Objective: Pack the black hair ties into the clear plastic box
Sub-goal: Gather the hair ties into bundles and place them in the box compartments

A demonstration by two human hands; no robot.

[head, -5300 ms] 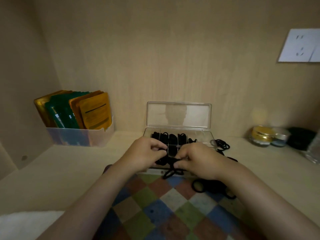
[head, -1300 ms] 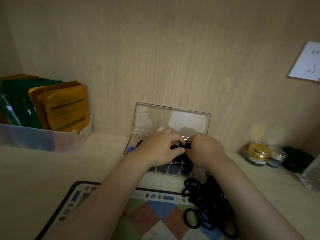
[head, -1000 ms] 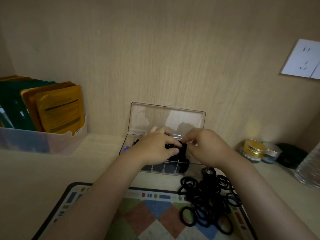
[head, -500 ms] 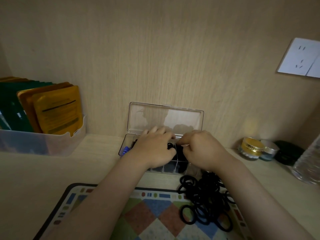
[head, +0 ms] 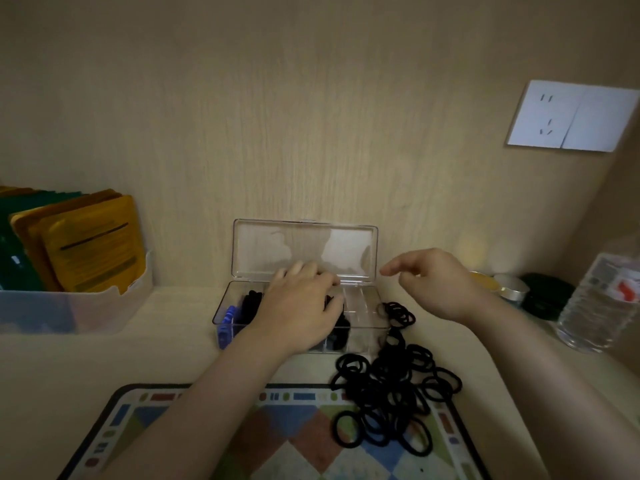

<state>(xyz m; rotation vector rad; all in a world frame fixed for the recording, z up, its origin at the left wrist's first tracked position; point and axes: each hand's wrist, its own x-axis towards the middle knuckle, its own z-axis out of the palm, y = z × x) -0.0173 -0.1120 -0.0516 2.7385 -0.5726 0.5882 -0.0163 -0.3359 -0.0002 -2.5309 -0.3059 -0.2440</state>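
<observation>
Left grip (head: 301,306) flat on clear box (head: 365,336); right grip (head: 433,282) loose, empty; box runs left-right.

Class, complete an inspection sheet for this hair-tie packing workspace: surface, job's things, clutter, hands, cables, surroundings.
Surface: pale wooden desk, chequered mat at front.
Job's things: clear plastic box open, lid upright; right-end compartments look empty. Loose hair ties heaped at its front right.
Clutter: bin of sachets left; jars, water bottle right.
Hands: left hand flat over the box; right hand raised, holding nothing.
Cables: nothing seen.
Surroundings: wood-grain wall, wall socket.
</observation>
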